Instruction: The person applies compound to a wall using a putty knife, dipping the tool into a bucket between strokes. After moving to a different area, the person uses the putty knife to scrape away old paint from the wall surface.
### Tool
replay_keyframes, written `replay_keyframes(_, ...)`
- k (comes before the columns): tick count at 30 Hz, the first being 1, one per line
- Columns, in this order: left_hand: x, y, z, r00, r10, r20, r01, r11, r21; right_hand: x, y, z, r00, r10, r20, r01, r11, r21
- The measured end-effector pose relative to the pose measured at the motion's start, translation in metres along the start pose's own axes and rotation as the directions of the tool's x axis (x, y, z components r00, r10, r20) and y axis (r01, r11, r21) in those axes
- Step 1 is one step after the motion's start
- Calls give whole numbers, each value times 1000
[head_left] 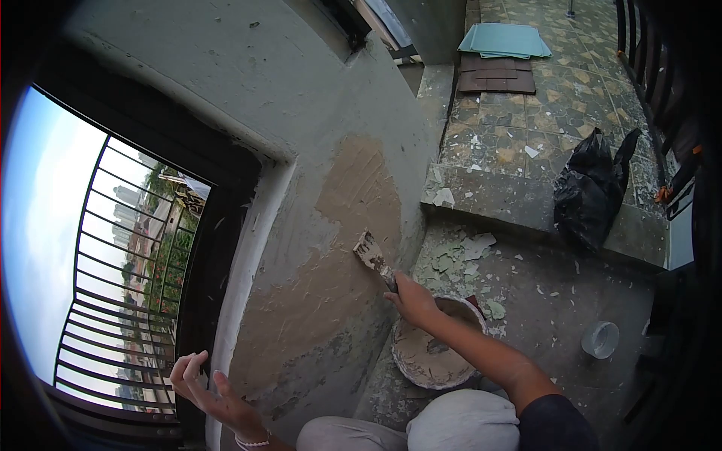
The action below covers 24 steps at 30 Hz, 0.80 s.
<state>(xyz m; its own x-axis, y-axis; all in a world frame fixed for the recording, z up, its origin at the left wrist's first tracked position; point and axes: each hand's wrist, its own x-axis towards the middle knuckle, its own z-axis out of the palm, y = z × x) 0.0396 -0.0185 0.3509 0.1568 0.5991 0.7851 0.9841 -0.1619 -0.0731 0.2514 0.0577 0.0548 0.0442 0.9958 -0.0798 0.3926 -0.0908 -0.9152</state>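
My right hand [414,299] grips the handle of a putty knife [370,252], whose blade is smeared with brown filler and lies at or close to the wall. A broad patch of wet brown plaster [323,293] covers the lower grey wall [301,98], with ridged strokes near its top. Below my right forearm stands a round bucket [398,359] of the same brown mix, partly hidden by the arm. My left hand [207,391] is open beside the white window edge [244,278], its fingers apart and curved, holding nothing.
Paint flakes [451,259] litter the floor beside the bucket. A clear plastic cup [600,340] stands to the right. On the tiled step [496,192] sits a black plastic bag [594,188]; light-blue sheets [504,40] and brown panels [496,75] lie farther back. Window bars [113,248] are at left.
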Motion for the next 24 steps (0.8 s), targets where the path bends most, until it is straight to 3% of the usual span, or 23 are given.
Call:
replay_keyframes(4,0,-6,-25,996,84,9,-84,996,3,-26,10,15,999,23,35,-23,1000,13)
replay_keyframes(15,-3,2,-31,998,35,47,-35,999,-13,-17,-18,-26,998,47,-44,-45,998,32)
replay_keyframes(24,1,15,-28,996,63,56,-60,997,-58,-52,11,18,998,-7,56,5,999,52)
